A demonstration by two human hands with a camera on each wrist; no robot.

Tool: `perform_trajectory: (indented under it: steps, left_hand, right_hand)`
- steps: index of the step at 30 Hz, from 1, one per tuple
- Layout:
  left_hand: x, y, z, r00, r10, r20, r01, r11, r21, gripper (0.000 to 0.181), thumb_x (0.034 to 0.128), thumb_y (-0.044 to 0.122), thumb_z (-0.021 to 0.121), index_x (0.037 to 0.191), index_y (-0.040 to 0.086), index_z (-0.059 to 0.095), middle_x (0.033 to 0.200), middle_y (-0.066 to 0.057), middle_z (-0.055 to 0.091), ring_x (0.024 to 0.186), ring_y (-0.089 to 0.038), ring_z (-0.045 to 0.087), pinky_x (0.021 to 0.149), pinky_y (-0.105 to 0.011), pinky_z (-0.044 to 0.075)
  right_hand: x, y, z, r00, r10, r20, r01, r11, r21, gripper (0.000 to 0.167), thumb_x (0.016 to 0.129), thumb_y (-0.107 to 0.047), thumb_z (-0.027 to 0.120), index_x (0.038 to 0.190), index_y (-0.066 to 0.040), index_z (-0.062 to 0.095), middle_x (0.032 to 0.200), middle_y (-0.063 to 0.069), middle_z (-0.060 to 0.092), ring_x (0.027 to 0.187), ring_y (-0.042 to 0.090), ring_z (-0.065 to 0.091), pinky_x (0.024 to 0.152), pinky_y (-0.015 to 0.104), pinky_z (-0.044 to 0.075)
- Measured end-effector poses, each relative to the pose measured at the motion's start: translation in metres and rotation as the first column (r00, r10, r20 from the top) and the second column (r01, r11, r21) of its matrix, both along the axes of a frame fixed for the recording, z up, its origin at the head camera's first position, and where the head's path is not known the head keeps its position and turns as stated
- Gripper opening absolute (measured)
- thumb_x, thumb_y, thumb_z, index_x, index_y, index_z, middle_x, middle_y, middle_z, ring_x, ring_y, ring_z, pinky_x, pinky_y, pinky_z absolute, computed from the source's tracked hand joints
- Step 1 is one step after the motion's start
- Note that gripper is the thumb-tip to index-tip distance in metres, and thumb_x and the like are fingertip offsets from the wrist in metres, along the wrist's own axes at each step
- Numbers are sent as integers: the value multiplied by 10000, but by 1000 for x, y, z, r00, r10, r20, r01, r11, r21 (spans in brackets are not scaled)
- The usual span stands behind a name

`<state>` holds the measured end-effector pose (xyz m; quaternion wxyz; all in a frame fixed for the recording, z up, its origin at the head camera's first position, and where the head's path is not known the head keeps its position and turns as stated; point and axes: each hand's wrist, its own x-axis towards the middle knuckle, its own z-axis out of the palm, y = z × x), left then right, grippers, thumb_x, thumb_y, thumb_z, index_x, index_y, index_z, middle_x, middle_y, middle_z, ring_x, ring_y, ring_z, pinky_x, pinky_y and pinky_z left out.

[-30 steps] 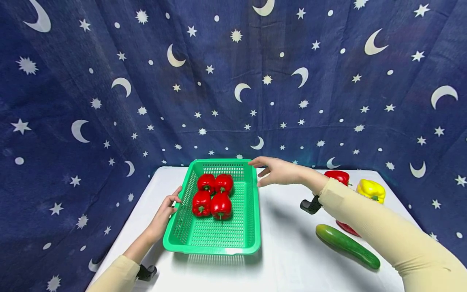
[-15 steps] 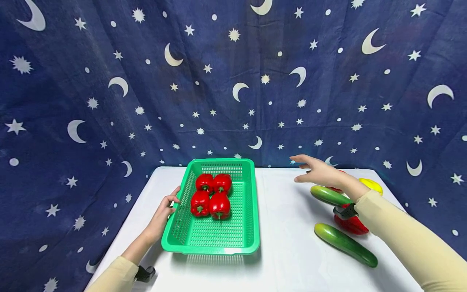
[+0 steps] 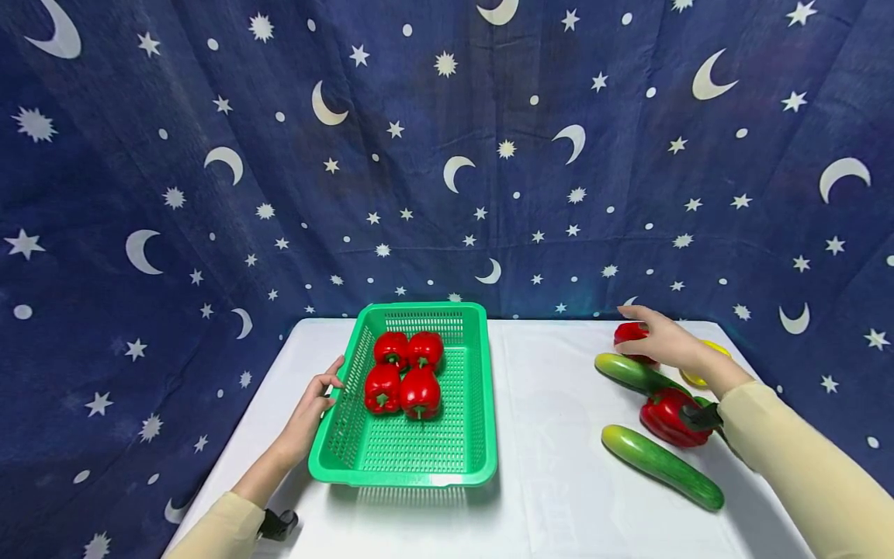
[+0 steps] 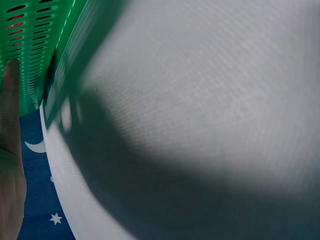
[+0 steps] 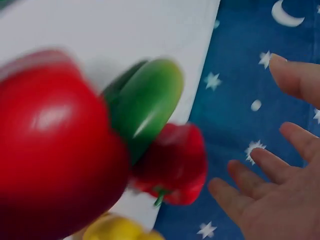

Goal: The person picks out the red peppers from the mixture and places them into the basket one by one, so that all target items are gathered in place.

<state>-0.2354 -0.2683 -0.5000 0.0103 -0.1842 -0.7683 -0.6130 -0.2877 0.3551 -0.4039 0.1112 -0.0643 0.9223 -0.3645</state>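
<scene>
In the head view, the left hand (image 3: 306,425) rests at the left side of the green basket (image 3: 401,479), its fingers loosely bent against the outer wall. Inside lie four red peppers (image 3: 382,388), bunched toward the left and the back, with bare mesh to their right and in front. At the far right of the desk (image 3: 552,435), the right hand (image 3: 662,340) hovers at the far red pepper (image 3: 628,332), partly hiding it; thumb and fingers are apart. Nearer lie the far cucumber (image 3: 628,371), the near red pepper (image 3: 670,419) beside it, and the near cucumber (image 3: 662,466); the yellow pepper (image 3: 691,379) is half hidden behind the wrist. Judging by this layout, the work looks partly done: four red peppers are in, two more red ones are out, and whether the yellow pepper and the cucumbers belong in the basket I cannot tell. The left wrist view shows one straight finger against the basket's slotted wall; the other fingers are out of sight. In the right wrist view, the right hand's fingers are spread and hold nothing, with a gap showing between them and the far red pepper, which lies just beyond the cucumber's pale tip.
</scene>
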Motion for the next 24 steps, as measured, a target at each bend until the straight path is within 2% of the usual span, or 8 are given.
perform_trajectory:
  steps: [4,8,16,21,24]
  left_hand:
    - [0,-1,-1,1000,0,4,0,1000,4,256,941,-43,309,1182,-32,397,1704,-93,157,1550,-381,39,1030,-158,304]
    - [0,-1,-1,1000,-1,6,1,1000,3,256,945,-40,304,1185,-31,391,1705,-90,151,1548,-388,39,1025,-155,311]
    - [1,1,1,1000,5,6,-5,1000,0,264,943,-30,309,1190,-31,399,1704,-87,156,1551,-370,42,1037,-154,294]
    - [1,0,1,1000,15,5,-15,1000,-23,262,946,-21,309,1189,-14,407,1703,-76,167,1556,-354,42,1044,-133,242]
    - [1,0,1,1000,8,-13,-8,1000,-17,261,945,-34,308,1185,-33,409,1698,-119,168,1551,-385,38,1050,-141,224]
  right_hand:
    - [-5,15,-9,999,-29,-33,31,998,64,864,940,-289,706,1560,59,216,1477,381,300,1255,526,409,979,620,455]
    - [-8,26,-14,997,-71,-20,73,991,109,870,926,-238,702,1551,85,192,1469,419,241,1267,574,344,1006,691,382]
    - [-21,41,-23,995,-98,-7,98,980,172,880,900,-242,711,1517,130,206,1452,450,229,1248,601,329,1007,732,334]
    - [-26,44,-24,995,-98,11,94,973,212,846,881,-176,703,1491,160,222,1425,455,266,1249,613,333,1011,732,327]
    - [-29,46,-25,995,-97,30,88,973,215,852,865,-147,696,1493,166,211,1429,456,273,1258,621,329,1012,737,317]
